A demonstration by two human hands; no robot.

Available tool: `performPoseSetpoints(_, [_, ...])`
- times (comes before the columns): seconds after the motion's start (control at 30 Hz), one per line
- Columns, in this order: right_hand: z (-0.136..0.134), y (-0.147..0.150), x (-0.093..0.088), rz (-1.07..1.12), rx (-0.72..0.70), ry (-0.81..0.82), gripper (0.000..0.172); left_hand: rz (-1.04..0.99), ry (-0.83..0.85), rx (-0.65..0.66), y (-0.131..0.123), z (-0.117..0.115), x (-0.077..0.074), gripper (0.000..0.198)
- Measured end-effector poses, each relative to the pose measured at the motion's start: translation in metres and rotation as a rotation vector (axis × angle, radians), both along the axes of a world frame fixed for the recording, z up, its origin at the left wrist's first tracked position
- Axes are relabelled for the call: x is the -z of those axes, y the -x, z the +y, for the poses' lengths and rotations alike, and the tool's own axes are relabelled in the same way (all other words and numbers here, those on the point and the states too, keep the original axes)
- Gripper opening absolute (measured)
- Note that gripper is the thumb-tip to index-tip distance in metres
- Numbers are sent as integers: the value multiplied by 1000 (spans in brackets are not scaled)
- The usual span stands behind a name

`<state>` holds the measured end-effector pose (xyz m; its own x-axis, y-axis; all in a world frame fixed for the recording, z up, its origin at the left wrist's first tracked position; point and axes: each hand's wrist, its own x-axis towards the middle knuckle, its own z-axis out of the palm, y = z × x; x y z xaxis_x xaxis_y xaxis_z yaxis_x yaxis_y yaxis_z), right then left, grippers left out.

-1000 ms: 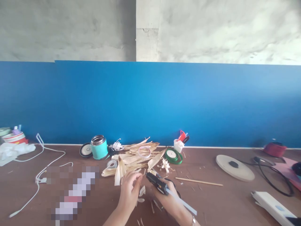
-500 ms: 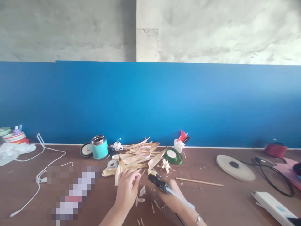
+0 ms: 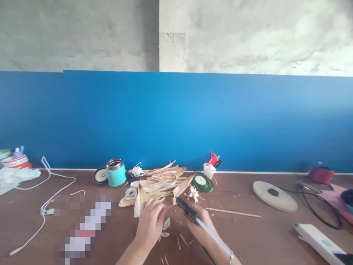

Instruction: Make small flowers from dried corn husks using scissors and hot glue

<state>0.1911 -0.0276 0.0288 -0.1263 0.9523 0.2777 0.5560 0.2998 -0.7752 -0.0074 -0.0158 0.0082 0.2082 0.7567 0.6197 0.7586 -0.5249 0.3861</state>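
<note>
My right hand (image 3: 200, 223) is wrapped around a black glue gun (image 3: 186, 209), its front end pointing away from me and to the left. A long translucent glue stick (image 3: 213, 235) runs out of its back, over my wrist. My left hand (image 3: 150, 218) is closed with the fingertips together; whatever they hold is hidden. Just beyond that hand lies a pile of dry corn husks (image 3: 157, 187). A pale husk flower (image 3: 193, 194) rests past the gun's front end. Several cut petal-shaped pieces (image 3: 165, 234) lie on the table between my hands.
Behind the husks stand a turquoise thermos (image 3: 116, 176) and a white cup of pens (image 3: 209, 170). Green ribbon (image 3: 206, 188) lies near a thin wooden stick (image 3: 233, 212). A round beige disc (image 3: 273, 200) and a power strip (image 3: 321, 241) are right; white cables (image 3: 45, 198) trail left.
The glue gun's front end has swung slightly up and away from my left hand. My left fingers have curled in a little. The view has shifted very slightly.
</note>
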Motion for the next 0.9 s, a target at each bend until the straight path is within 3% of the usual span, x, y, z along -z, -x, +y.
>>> performPoseSetpoints(0.07, [-2, 0, 0, -50, -88, -81, 20, -26, 20, -14, 0, 1, 3, 20])
performPoseSetpoints(0.17, [-4, -1, -1, -299, -172, -72, 11, -189, 40, -137, 3, 7, 10, 22])
performPoseSetpoints(0.27, [0, -7, -8, -514, 3, -46, 12, -380, 70, -185, 8, 14, 16, 29])
performPoseSetpoints(0.37, [4, -28, -22, -622, 153, -39, 33, -471, 90, -189, 11, 17, 18, 35])
performPoseSetpoints(0.47, [4, -64, -29, -680, 219, 150, 30, -516, 124, -179, 10, 17, 18, 36])
performPoseSetpoints(0.6, [2, -112, -9, -785, 326, 320, 38, -577, 181, -149, 8, 16, 19, 34])
performPoseSetpoints(0.7, [0, -130, 10, -794, 379, 394, 42, -649, 194, -115, 7, 17, 20, 33])
performPoseSetpoints(0.77, [-1, -127, 10, -811, 391, 412, 43, -684, 201, -98, 6, 18, 22, 32])
performPoseSetpoints(0.9, [-5, -82, -20, -903, 515, 246, 29, -695, 243, -87, 4, 18, 25, 32])
